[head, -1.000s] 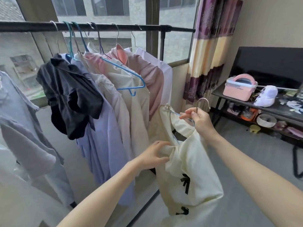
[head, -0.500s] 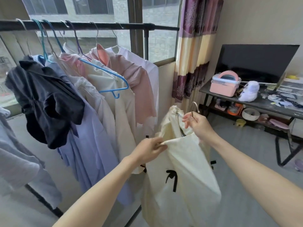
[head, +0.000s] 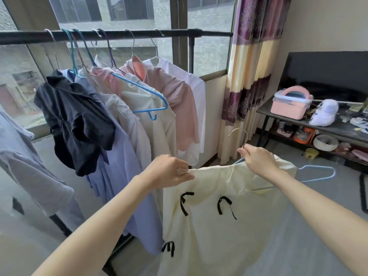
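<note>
Head view: the person is standing at a clothes rail (head: 119,34) by the window, working a cream garment (head: 219,226) with black bows onto a pale blue hanger (head: 318,173). The right hand (head: 258,162) is gripping the hanger at its neck, just under the metal hook (head: 239,134), fingers curled tight, and holding it up in the air, hook pointing up, ready for the rail. The left hand (head: 171,172) is pinching the garment's top edge and drawing it out taut to the left, probably to open the neckline so the fabric can seat over the hanger's near arm. On the far side the blue arm is poking out past the cloth, so the fit looks uneven at this point.

The garment is hanging free between both hands, below the rail and to the right of the clothes already hung: a dark top (head: 79,124), a lilac shirt (head: 119,166), a pink top (head: 179,100) and a bare blue hanger (head: 147,96) among them. Over on the right, a pink box (head: 290,104) is sitting on a dark surface (head: 338,132) beside the curtain (head: 253,56).
</note>
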Available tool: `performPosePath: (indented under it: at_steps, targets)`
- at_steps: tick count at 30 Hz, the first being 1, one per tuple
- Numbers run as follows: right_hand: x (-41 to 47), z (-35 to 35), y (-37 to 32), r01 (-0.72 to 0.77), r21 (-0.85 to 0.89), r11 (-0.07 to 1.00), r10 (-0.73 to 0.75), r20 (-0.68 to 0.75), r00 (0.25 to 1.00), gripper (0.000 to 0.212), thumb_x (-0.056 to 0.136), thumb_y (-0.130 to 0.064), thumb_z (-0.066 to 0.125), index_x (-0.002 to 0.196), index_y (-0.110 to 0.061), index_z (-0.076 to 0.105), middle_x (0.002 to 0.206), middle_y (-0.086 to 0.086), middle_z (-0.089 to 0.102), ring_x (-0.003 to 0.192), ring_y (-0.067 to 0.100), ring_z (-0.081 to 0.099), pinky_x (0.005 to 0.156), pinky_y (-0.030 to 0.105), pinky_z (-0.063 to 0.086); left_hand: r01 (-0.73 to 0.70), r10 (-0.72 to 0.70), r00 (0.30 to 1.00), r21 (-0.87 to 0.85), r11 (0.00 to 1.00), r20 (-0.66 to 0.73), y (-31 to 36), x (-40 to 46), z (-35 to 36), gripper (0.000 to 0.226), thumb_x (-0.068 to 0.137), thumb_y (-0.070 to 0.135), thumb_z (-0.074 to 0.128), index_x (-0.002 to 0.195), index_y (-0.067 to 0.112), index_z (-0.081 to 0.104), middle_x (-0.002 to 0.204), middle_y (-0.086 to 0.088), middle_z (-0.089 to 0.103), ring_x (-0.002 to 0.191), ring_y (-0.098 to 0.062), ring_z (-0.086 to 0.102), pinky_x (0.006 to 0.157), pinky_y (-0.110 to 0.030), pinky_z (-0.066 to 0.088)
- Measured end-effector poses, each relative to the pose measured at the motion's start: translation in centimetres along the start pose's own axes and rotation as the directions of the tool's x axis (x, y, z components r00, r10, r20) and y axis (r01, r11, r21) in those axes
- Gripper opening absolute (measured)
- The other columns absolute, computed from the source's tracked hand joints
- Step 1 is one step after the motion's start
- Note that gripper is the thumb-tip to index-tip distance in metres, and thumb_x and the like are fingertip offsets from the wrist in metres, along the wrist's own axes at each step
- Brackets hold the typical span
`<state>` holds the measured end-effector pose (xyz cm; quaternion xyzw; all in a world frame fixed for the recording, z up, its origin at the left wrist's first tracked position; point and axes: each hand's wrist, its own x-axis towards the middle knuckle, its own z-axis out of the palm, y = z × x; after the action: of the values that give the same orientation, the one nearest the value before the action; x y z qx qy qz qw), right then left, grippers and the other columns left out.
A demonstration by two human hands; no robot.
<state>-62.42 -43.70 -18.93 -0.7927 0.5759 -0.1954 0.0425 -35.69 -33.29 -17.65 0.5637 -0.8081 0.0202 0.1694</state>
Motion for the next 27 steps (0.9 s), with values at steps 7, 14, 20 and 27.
performPosePath:
  at_steps: [7,14,20,27]
  targets:
    - [0.1,-0.8,-0.1,-0.009,-0.065,0.998,-0.002,-0.168,0.986,0.036,0.097,-0.032,0.037,0.072,-0.008,0.045,0.083,0.026,0.065,0.084,0.043,0.059,0.063,0.037,0.028,-0.063,-0.047,0.956,0.355,0.933,0.291,0.5,0.4,-0.7,0.033,0.085,0.049,0.050,0.072,0.018,0.046,0.071,-0.006,0.057,0.067,-0.028,0.047,0.065,-0.031,0.036]
    - [-0.5,-0.9,0.1,0.046,-0.135,0.990,-0.066,-0.150,0.986,0.038,0.098,-0.032,0.037,0.082,-0.001,0.054,0.082,0.026,0.066,0.082,0.043,0.061,0.063,0.038,0.033,-0.237,-0.040,0.889,0.534,0.812,0.456,-0.1,1.4,-0.6,0.005,0.077,0.019,0.048,0.073,0.018,0.047,0.060,0.007,0.039,0.063,-0.021,0.044,0.074,-0.031,0.024]
    - [-0.6,-1.8,-0.9,0.012,0.025,1.000,-0.003,-0.304,0.953,0.038,0.098,-0.028,0.037,0.079,0.001,0.054,0.075,0.028,0.064,0.075,0.046,0.060,0.060,0.038,0.031,-0.201,-0.038,0.920,0.550,0.811,0.391,-0.2,2.4,-2.2,0.008,0.081,0.018,0.044,0.073,0.019,0.045,0.065,0.004,0.043,0.070,-0.021,0.050,0.072,-0.030,0.024]
    - [-0.9,-1.2,-0.9,0.013,0.266,0.964,0.076,-0.324,0.943,0.053,0.089,-0.040,0.028,0.076,0.003,0.056,0.069,0.023,0.063,0.072,0.043,0.057,0.063,0.039,0.037,-0.186,0.108,0.969,0.362,0.913,0.224,-0.8,2.4,-2.8,0.021,0.085,0.029,0.045,0.082,0.017,0.062,0.085,0.003,0.063,0.091,-0.018,0.051,0.078,-0.028,0.038]
